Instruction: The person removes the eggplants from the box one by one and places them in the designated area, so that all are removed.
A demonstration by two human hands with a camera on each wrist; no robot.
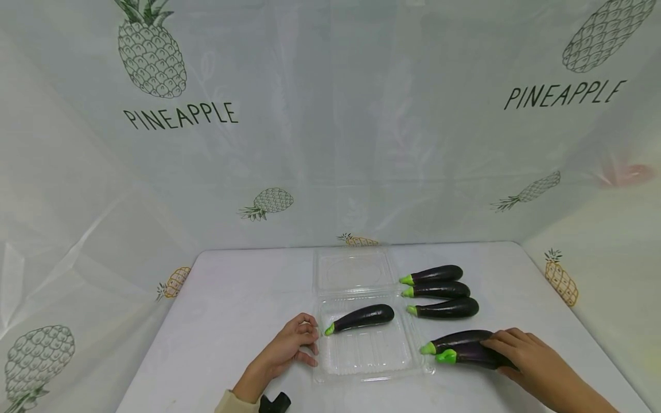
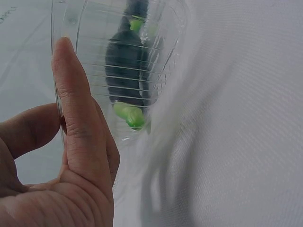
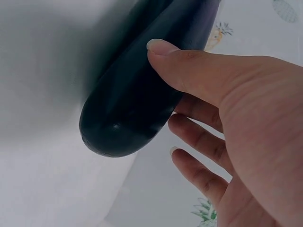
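Observation:
A clear plastic clamshell container [image 1: 369, 358] lies opened out on the table, its lid [image 1: 353, 272] folded back. Inside the base, one dark purple eggplant [image 1: 364, 317] with a green stem rests near the hinge side. My left hand [image 1: 294, 346] pinches the container's left rim between thumb and fingers; the left wrist view shows that rim [image 2: 57, 14] up close. To the right of the container, my right hand [image 1: 527, 358] grips the thick end of an eggplant [image 1: 472, 355], thumb on one side and fingers on the other. Another eggplant [image 1: 459, 339] lies right against it on the far side.
Three more eggplants [image 1: 444, 308] lie in a column right of the container, stems pointing left. A black object [image 1: 275, 402] shows by the left wrist. White sheeting [image 1: 361, 143] printed with pineapples hangs behind the white table [image 1: 232, 287] and along its sides.

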